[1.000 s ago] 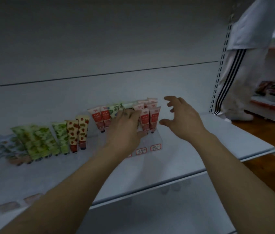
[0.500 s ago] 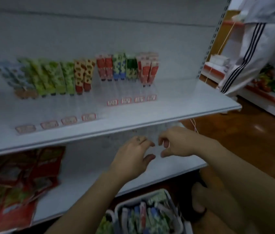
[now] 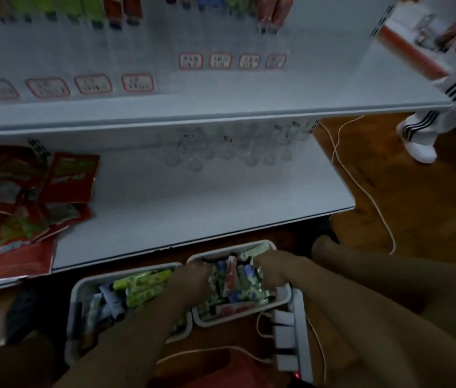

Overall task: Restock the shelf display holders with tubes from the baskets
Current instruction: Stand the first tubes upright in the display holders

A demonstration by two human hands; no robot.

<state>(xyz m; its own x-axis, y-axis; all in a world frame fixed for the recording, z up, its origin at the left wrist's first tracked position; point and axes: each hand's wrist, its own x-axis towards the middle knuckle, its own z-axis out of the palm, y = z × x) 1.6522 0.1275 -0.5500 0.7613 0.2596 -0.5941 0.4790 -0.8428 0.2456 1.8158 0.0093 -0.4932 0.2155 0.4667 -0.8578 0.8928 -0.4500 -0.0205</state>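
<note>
right basket [image 3: 283, 299]: mixed tubes [image 3: 231, 278] | left basket [image 3: 77, 292]: green tubes [image 3: 144, 287] | both grips: cannot tell

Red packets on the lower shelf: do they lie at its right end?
No. The red packets lie at the left end of the lower shelf; its right end is bare.

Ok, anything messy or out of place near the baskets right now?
Yes: the red packets on the lower shelf lie in a loose, overlapping heap, and a white cable trails across the floor beside the baskets.
</note>
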